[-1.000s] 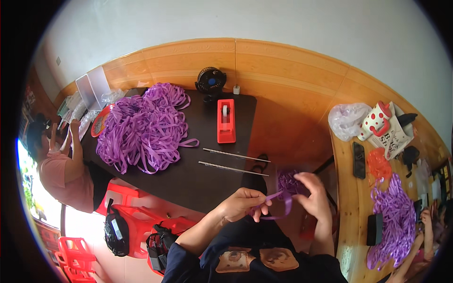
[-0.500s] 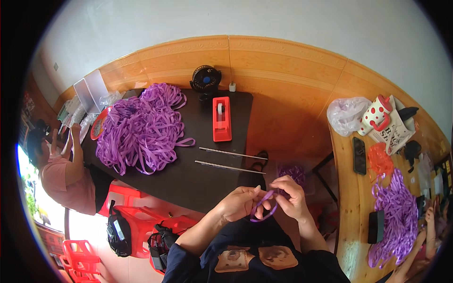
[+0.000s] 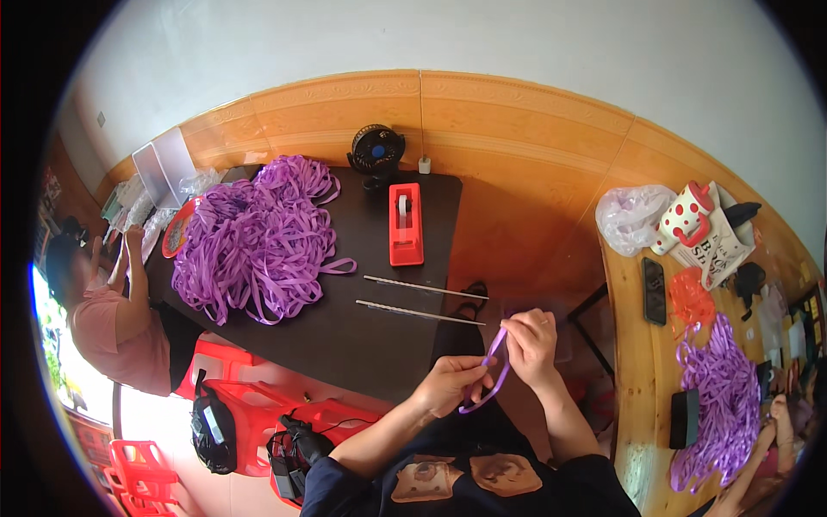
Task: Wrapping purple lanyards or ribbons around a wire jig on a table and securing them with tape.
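A loop of purple ribbon (image 3: 497, 392) is stretched between my hands in front of my body. My left hand (image 3: 457, 384) is closed in a pinch on its lower left part. Higher up and to the right, my right hand (image 3: 528, 345) pinches the ribbon's upper end. Just beyond my hands, two thin metal rods (image 3: 422, 311) lie side by side on the dark table (image 3: 362, 353), their right ends reaching past its edge. A big heap of purple ribbon loops (image 3: 258, 241) covers the table's left part.
A red tape dispenser (image 3: 406, 226) and a small black fan (image 3: 376, 151) stand at the back. On the wooden table (image 3: 633, 379) at right are a phone (image 3: 655, 290), a spotted cup (image 3: 687, 215) and more ribbon (image 3: 715, 405). A person (image 3: 121, 327) works at left; red stools (image 3: 258, 405) stand below.
My right hand has moved up with the ribbon, and my left hand has shifted slightly right and down. The ribbon is now drawn out longer between them.
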Demonstrator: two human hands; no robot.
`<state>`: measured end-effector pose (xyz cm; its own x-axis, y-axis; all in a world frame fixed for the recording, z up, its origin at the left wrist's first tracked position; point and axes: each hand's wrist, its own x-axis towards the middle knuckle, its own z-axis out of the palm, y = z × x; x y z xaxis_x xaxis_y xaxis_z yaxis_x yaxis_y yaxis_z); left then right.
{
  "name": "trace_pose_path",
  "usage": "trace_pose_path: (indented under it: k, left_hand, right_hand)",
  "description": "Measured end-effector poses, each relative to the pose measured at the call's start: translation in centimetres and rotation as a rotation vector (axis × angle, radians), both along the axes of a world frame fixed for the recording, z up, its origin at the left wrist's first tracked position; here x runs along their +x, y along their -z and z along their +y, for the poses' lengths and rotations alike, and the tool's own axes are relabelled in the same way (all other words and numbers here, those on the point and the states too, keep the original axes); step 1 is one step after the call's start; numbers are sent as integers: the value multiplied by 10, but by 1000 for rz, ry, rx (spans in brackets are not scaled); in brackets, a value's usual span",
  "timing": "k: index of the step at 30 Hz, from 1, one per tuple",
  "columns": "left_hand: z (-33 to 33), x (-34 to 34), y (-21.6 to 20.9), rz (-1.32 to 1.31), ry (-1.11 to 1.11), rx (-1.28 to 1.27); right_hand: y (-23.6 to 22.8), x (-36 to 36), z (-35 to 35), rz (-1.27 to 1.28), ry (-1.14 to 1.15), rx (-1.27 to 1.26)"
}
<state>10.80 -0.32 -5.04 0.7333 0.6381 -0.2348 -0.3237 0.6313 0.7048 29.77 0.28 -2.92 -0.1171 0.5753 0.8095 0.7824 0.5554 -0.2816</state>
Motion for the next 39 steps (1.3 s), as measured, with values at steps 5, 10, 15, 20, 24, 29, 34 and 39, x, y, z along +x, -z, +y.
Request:
trace_pose_path:
  k: [5,10,15,20,24,29,34,39]
  left_hand:
    - [7,24,18,99,-275,78]
    - [14,41,42,61,-382,102]
    - [29,44,54,59,-439,157]
    - [47,42,69,53,-550,186]
    - [51,51,66,18,-646,174]
    - [49,52,89,9,-744,189]
    - [15,36,106,171,-689,187]
    - [-34,6,83,319,-481,114]
  right_hand:
    - [15,10,44,-29,-28,30]
    - [21,12,72,26,-91,10]
    - [28,11,94,62,-140,-19]
    - [31,2,114,103,-184,-64]
    - [50,0,124,114,-192,-93]
    - [102,-13,95,509,-343,-497]
    - [128,-28,35,816,-358,-841]
    - [153,-32,-23,1053,-468,-960]
